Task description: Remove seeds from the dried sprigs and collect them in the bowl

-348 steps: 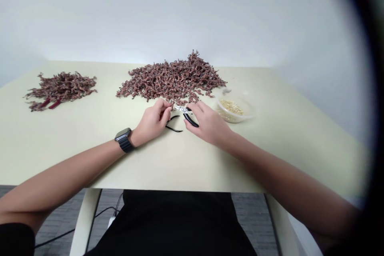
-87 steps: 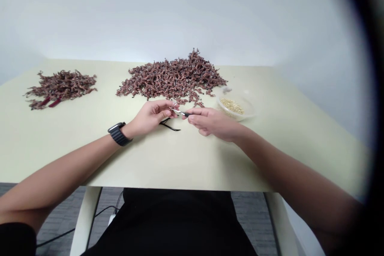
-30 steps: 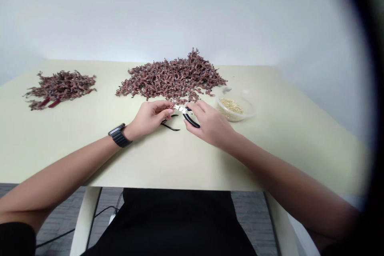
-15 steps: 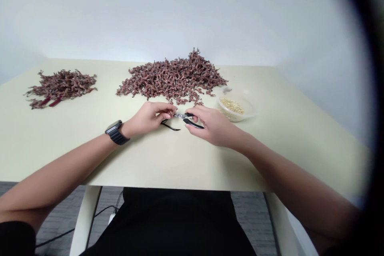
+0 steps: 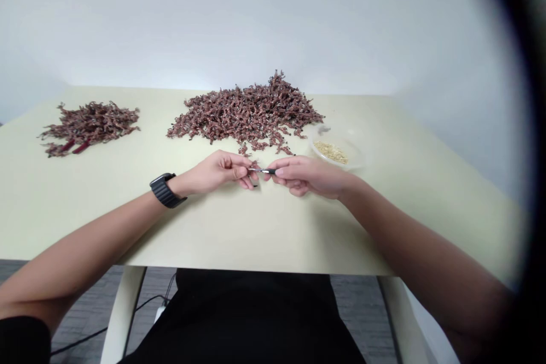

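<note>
My right hand [image 5: 309, 175] is closed around small black-handled snips [image 5: 269, 171], which appear edge-on with their metal tip pointing left. Opposite it, my left hand [image 5: 217, 173] pinches a small brown twisted piece [image 5: 255, 163] between thumb and fingers. The metal tip reaches the left fingertips; whether the blades touch the piece cannot be made out. A thin dark end [image 5: 255, 186] shows just below the left fingers. Beyond both hands lies a large heap of brown twisted pieces [image 5: 247, 114], with a few strays along its near edge.
To the far left lies a smaller brown pile [image 5: 96, 122] with two dark red sticks [image 5: 81, 146] at its front. A clear plastic bowl [image 5: 356, 154] holding yellowish bits [image 5: 330, 152] stands behind my right hand. The pale table [image 5: 239, 239] meets a white wall.
The snips have turned from showing both spread handles to edge-on, and my right fingers have closed around them. Both hands have shifted slightly; less of the thin black strip shows below the left hand.
</note>
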A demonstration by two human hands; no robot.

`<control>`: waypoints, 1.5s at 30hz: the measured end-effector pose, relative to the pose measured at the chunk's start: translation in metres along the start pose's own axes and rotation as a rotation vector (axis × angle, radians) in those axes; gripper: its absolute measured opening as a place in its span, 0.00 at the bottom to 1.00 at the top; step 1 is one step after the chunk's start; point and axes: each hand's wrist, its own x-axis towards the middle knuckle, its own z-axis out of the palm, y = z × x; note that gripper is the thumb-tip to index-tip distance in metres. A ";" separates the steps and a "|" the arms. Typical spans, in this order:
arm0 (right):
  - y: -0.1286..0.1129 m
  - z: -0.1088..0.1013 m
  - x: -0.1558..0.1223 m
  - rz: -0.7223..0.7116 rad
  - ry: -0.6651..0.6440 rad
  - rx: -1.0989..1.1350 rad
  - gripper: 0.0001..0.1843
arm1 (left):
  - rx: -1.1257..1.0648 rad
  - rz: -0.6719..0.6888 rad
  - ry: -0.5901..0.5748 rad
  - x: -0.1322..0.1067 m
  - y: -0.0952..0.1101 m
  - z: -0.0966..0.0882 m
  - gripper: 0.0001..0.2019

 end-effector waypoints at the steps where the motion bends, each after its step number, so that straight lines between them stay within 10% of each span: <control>1: 0.002 0.003 0.002 -0.031 0.106 -0.126 0.19 | -0.017 -0.008 0.080 0.002 -0.006 -0.002 0.20; 7: 0.020 0.021 0.012 -0.364 0.593 -0.896 0.19 | -0.065 -0.026 0.285 0.009 -0.030 -0.005 0.21; 16: 0.025 0.029 0.012 -0.447 0.648 -1.295 0.20 | -0.075 -0.047 0.300 0.010 -0.026 0.007 0.21; 45: 0.014 0.036 0.002 -0.464 0.574 -1.302 0.15 | 0.435 0.026 0.397 0.004 -0.019 0.001 0.17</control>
